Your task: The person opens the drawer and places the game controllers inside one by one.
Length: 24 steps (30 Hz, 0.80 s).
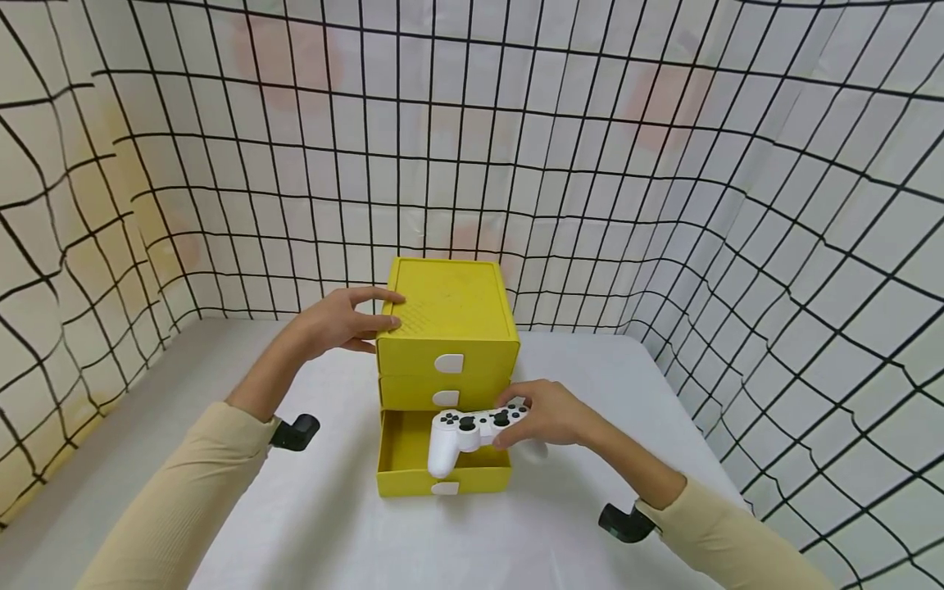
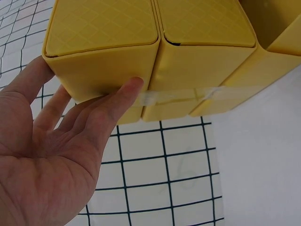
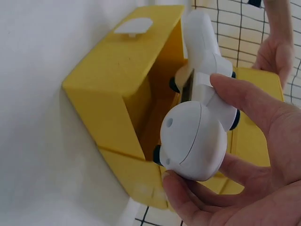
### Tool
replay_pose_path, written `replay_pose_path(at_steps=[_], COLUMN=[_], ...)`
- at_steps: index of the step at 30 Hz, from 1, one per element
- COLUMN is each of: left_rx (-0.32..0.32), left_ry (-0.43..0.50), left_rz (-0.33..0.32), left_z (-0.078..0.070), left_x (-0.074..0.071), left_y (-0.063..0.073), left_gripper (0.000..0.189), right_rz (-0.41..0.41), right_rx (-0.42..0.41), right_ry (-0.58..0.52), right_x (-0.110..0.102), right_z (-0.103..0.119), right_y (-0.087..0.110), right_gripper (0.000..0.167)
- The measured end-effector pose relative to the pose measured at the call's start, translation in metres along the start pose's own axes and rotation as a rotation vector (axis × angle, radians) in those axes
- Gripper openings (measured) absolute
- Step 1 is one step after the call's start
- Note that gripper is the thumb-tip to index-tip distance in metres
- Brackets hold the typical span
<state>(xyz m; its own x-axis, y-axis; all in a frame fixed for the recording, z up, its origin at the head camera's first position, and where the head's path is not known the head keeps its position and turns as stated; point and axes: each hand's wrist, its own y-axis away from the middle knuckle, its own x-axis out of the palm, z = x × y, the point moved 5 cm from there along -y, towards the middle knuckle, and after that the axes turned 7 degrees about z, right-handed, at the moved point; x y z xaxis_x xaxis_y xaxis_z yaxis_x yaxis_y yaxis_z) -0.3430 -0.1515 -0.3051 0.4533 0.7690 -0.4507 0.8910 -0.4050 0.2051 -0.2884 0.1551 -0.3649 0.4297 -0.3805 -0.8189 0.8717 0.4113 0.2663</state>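
A yellow drawer cabinet [image 1: 460,295] with white tab handles stands on the white table. Its bottom drawer [image 1: 404,483] is pulled out, and the two drawers above it are closed. Over that drawer, my right hand [image 1: 556,414] pinches a white game controller [image 1: 445,452] by its right part, fingers on one face and thumb on the other. In the right wrist view the controller [image 3: 195,141] is tilted beside the drawer's opening. My left hand [image 1: 332,324] rests on the cabinet's upper left edge with extended fingers; the left wrist view shows this hand [image 2: 56,160] touching the cabinet's side.
Black grid netting [image 1: 457,172] encloses the table at the back and both sides, with pale sheeting behind it. White tabletop [image 1: 324,508] surrounds the cabinet. A small black device [image 1: 295,432] sits at the left wrist, another black device [image 1: 627,523] at the right.
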Motion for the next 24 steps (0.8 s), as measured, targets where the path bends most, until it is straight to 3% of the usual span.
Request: replay_pose_path(at_steps=[10, 24], left_rx=[0.011, 0.014], left_ry=[-0.003, -0.004], left_rz=[0.004, -0.002], left_z=[-0.001, -0.003], left_x=[0.0, 0.001], left_y=[0.001, 0.003], left_gripper=[0.057, 0.058], right_rz=[-0.057, -0.069], right_rx=[-0.097, -0.12], right_ry=[-0.002, -0.024], right_x=[0.017, 0.033], right_z=[0.018, 0.022], right_y=[-0.011, -0.025], right_gripper=[0.046, 0.047])
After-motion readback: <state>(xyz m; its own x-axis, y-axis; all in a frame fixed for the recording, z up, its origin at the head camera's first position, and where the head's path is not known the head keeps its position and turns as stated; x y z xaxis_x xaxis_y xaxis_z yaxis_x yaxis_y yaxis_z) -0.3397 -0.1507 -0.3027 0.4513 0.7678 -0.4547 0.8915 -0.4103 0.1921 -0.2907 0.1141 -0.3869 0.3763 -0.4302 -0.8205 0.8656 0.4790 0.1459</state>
